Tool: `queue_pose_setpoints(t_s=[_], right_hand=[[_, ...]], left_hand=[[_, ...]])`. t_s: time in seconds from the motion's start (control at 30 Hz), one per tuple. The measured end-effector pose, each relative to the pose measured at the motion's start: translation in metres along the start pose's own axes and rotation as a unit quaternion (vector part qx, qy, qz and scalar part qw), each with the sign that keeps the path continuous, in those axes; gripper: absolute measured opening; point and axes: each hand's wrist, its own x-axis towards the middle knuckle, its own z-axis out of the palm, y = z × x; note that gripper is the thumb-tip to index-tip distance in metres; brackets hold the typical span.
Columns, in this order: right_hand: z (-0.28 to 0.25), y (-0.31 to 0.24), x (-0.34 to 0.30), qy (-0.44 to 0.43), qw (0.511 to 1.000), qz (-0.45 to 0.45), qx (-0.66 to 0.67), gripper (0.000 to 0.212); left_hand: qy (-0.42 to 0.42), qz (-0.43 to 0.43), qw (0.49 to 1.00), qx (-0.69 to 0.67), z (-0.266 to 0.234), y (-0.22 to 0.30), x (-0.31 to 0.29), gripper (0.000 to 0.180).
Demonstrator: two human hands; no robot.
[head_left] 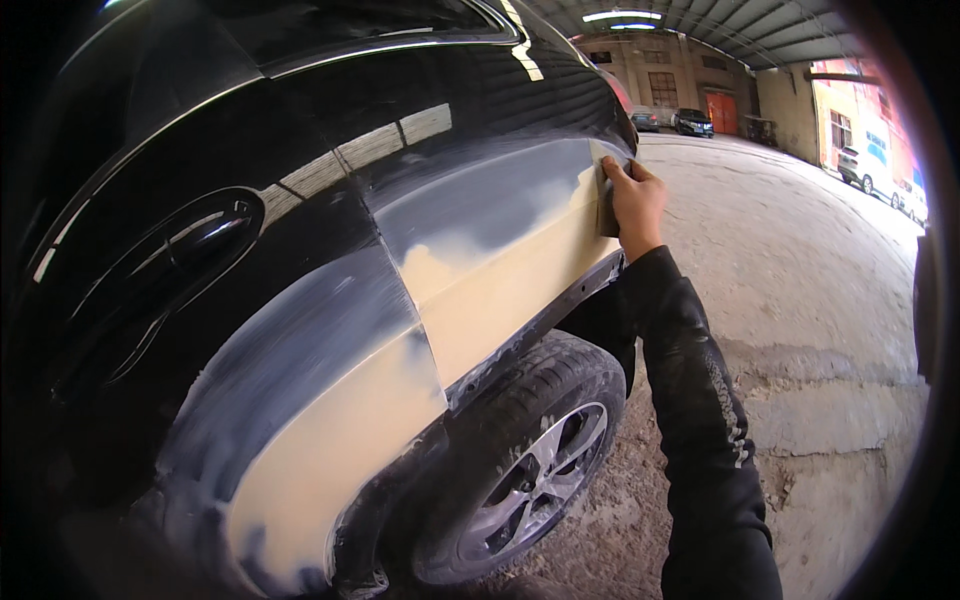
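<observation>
My right hand (640, 203) grips a dark, flat sanding block (607, 208) and presses it to the far end of the black car's rear quarter panel. Beige filler (500, 290) covers the lower part of this panel, edged by a dull grey sanded band (470, 200). A second beige patch (320, 460) lies on the rear door, across the door gap. My fingers wrap the block's outer side, so part of it is hidden. My left hand is out of view.
Below the wheel arch stands the rear wheel (540, 480), dusty, with silver spokes. A door handle (215, 235) juts from the black door. Rough concrete floor (800, 300) stretches off to the right, with parked cars (692, 122) far back in the hall.
</observation>
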Motion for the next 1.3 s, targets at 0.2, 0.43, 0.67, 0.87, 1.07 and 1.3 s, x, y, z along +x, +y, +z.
queue_pose_setpoints(t_s=[0.2,0.43,0.67,0.87,1.07,1.3], right_hand=[[0.005,-0.037,-0.049,-0.004,0.997,-0.077,0.015,0.051],[0.018,-0.087,-0.107,-0.033,0.99,-0.118,0.074,0.052],[0.02,-0.132,-0.154,-0.067,0.987,-0.115,0.096,0.05],[0.024,-0.156,-0.184,-0.074,0.985,-0.128,0.086,0.048],[0.028,-0.172,-0.21,-0.093,0.978,-0.157,0.098,0.048],[0.023,-0.184,-0.221,-0.096,0.98,-0.158,0.078,0.047]], left_hand=[[0.003,-0.003,0.999,-0.047,-0.009,-0.015,-0.026,0.067],[0.013,-0.014,0.993,-0.114,-0.031,-0.048,-0.065,0.065],[0.018,-0.027,0.982,-0.187,-0.048,-0.071,-0.096,0.063],[0.001,-0.006,0.99,-0.14,-0.045,-0.066,-0.101,0.062],[-0.034,-0.028,0.982,-0.182,-0.066,-0.076,-0.09,0.058],[-0.189,-0.084,0.857,-0.473,-0.106,-0.101,-0.078,0.055]])
